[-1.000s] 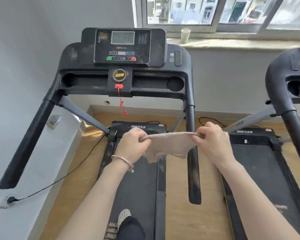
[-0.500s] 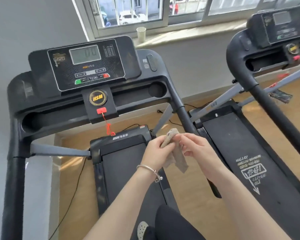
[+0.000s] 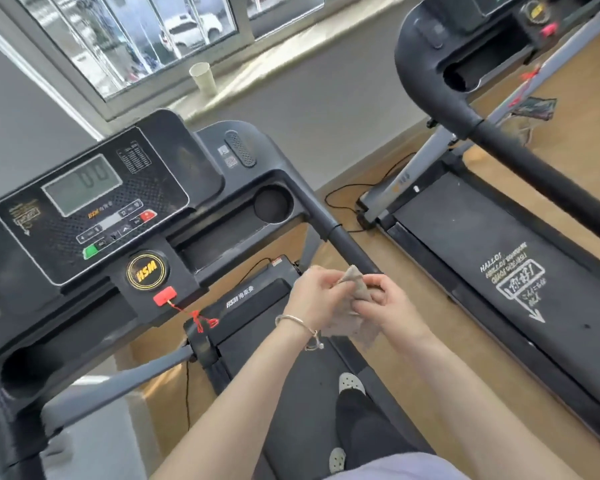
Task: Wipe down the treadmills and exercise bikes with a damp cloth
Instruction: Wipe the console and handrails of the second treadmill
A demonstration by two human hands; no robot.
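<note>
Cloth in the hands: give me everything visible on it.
The cloth is grey-beige, with a rough towelling look, bunched up rather than spread. The left hand and right hand both grip it; a crumpled peak pokes up between them and a loose end hangs below. It is held above the treadmill belt, close to the handrail; contact with the rail cannot be told. Dampness does not show.

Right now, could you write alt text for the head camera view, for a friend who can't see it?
A person standing on a black treadmill with a grey-screened console holds a small bunched beige cloth between left hand and right hand. A second black treadmill stands to the right, and a pale paper cup sits on the windowsill beyond.
</note>
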